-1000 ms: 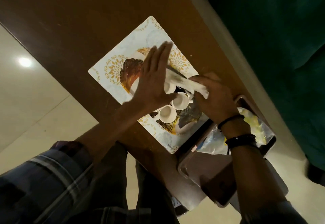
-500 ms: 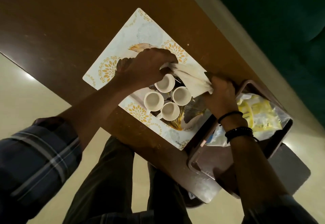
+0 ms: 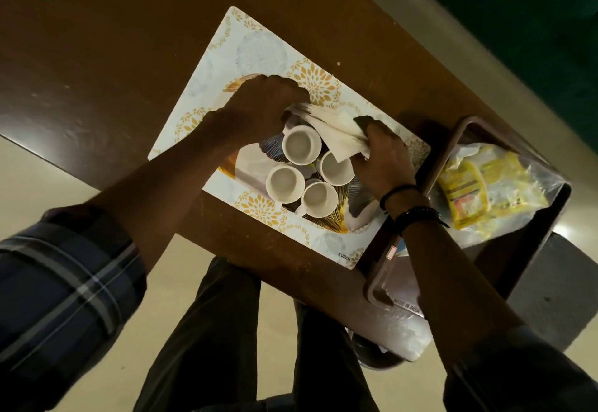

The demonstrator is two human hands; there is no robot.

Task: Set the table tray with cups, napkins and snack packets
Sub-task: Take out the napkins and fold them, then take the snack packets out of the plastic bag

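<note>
Several white cups (image 3: 301,145) stand upright and close together on an oval plate-like tray (image 3: 249,162), which rests on a white mat with gold flowers (image 3: 259,52). A white napkin (image 3: 336,133) is stretched above the cups. My left hand (image 3: 259,107) grips its far end, and my right hand (image 3: 382,149) grips its near end. Yellow snack packets in a clear bag (image 3: 479,185) lie in a brown plastic tray (image 3: 433,165) to the right of the mat.
The brown wooden table (image 3: 97,39) ends just below the mat, and its near edge runs diagonally. The brown tray hangs past the table's corner. My legs and a pale floor (image 3: 64,182) are below. A dark green surface (image 3: 534,7) lies beyond the table.
My left hand went from flat and open against the folded napkin to closed on one end. The napkin has been drawn out between both hands over the cups.
</note>
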